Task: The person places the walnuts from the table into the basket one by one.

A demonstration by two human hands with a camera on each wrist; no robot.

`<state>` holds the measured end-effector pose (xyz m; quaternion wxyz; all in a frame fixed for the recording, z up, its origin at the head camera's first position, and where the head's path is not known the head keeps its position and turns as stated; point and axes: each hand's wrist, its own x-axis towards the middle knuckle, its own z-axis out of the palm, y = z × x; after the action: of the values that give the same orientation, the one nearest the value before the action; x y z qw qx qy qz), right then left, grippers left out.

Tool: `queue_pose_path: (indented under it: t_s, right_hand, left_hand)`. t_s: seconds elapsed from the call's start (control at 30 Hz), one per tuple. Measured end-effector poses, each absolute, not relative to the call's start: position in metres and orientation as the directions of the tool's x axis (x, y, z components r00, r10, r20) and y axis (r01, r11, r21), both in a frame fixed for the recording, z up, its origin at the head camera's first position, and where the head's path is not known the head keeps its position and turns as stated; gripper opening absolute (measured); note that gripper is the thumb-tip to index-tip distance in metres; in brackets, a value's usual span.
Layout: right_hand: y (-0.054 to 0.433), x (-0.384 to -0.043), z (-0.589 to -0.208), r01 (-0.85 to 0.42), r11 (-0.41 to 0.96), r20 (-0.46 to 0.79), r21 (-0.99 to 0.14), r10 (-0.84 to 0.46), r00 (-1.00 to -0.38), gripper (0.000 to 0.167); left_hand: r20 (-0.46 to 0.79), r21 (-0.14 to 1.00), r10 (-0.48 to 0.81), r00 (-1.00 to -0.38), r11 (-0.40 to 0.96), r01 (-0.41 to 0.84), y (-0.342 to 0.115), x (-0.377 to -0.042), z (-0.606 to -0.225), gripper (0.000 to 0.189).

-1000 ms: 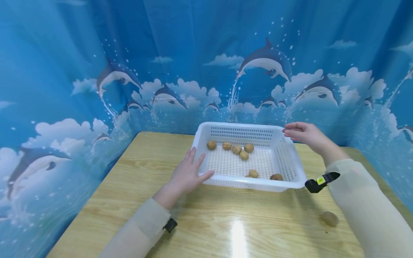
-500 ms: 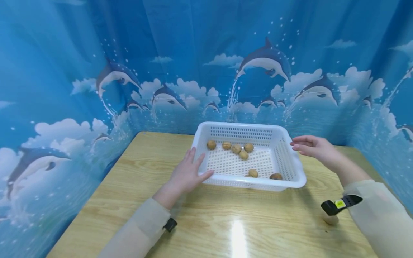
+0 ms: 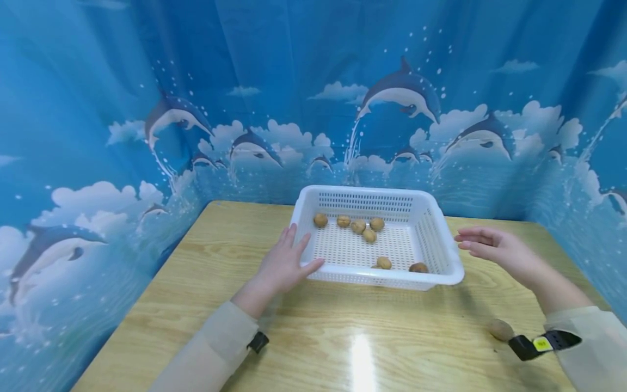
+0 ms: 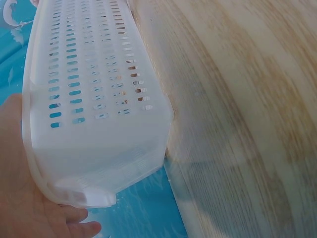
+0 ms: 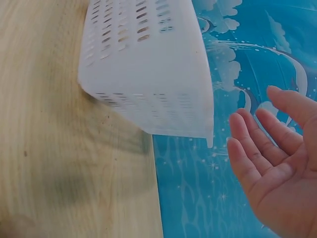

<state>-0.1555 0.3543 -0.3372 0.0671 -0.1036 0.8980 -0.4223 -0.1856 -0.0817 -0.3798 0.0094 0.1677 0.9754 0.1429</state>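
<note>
A white slotted plastic basket (image 3: 443,279) stands on the wooden table with several walnuts (image 3: 358,226) scattered over its bottom. At the basket's left front corner my left hand (image 3: 281,267) rests against the rim, its fingers spread and fairly straight. The left wrist view has that hand (image 4: 20,183) along the rim of the basket (image 4: 99,148). My right hand (image 3: 497,251) hovers just off the basket's right side and holds nothing. In the right wrist view its fingers (image 5: 247,148) are loosely extended, apart from the basket (image 5: 148,64).
A brown, rounded walnut-like thing (image 3: 501,330) lies on the table (image 3: 206,283) at the right, by my right wrist's strap. Behind the table hangs a blue dolphin-print curtain (image 3: 274,71), close to the basket's back. Light glares on the table's front.
My right hand has moved away from the basket's back right corner, toward the right and nearer to me. The left hand and the basket have stayed in place.
</note>
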Motion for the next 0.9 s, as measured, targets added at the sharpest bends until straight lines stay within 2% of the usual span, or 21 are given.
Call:
queue_pose_path:
  t_s: [0.43,0.63,0.9]
  right_hand:
    - [0.377,-0.127,-0.350,-0.164,0.595,0.008,-0.787,-0.256,-0.967,0.045]
    - [0.388,-0.114,-0.359,-0.120,0.554,-0.047,-0.824,-0.277,-0.960,0.044]
    - [0.400,-0.102,-0.369,-0.084,0.574,-0.096,-0.815,-0.276,-0.956,0.046]
  left_hand:
    - [0.035,0.296,0.316,-0.948,0.903,0.312,-0.080,-0.184,-0.379,0.081]
    - [0.034,0.306,0.313,-0.949,0.901,0.308,-0.081,-0.185,-0.382,0.082]
    - [0.040,0.312,0.311,-0.950,0.899,0.308,-0.082,-0.185,-0.382,0.081]
